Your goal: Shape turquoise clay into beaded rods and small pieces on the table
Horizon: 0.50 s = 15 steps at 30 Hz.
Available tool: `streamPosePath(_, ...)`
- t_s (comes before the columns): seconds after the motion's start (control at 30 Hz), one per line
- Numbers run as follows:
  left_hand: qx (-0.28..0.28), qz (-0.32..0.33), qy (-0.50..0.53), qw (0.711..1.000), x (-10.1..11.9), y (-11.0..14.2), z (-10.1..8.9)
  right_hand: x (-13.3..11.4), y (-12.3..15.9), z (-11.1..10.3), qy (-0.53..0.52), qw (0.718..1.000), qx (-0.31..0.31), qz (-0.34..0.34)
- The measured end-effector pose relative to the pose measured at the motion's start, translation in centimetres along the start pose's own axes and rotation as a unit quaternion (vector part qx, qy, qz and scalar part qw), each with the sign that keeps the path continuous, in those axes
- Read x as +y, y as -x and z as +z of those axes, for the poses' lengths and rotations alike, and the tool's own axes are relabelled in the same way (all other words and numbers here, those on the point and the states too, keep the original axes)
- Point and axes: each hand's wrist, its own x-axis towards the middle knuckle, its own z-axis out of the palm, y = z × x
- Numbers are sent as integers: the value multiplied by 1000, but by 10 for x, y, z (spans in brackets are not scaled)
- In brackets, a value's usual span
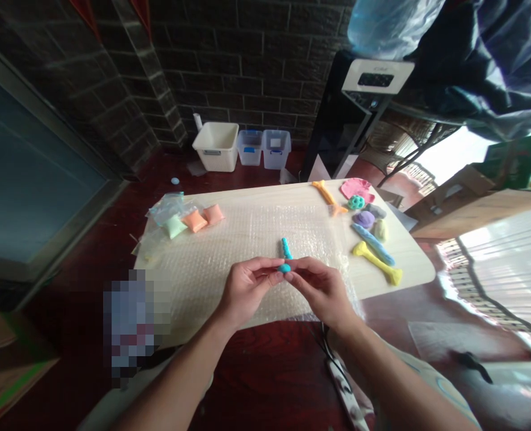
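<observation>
Between the fingertips of both hands is a small turquoise lump of modelling clay. My left hand pinches it from the left side with thumb and fingers. From the right, my right hand pinches the same lump, fingers closed. Just beyond the fingertips a segmented turquoise clay piece lies on the bubble wrap; its near end is partly hidden by my fingers, and I cannot tell whether it touches the lump.
Green, orange and pink clay packets lie at the table's left. Along its right stand a yellow bone shape, a blue roll, a purple lump, an orange bone shape and a pink piece. Plastic bins stand by the wall.
</observation>
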Motion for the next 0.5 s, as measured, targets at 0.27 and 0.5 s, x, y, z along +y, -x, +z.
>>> streamPosePath(0.27, -18, -41, 21, 999, 0, -1, 0, -2, -1, -1, 10, 997, -13, -71)
streamPosePath(0.5, -9, -7, 15, 1000, -2, -2, 0, -4, -2, -2, 20, 1000, -3, -18)
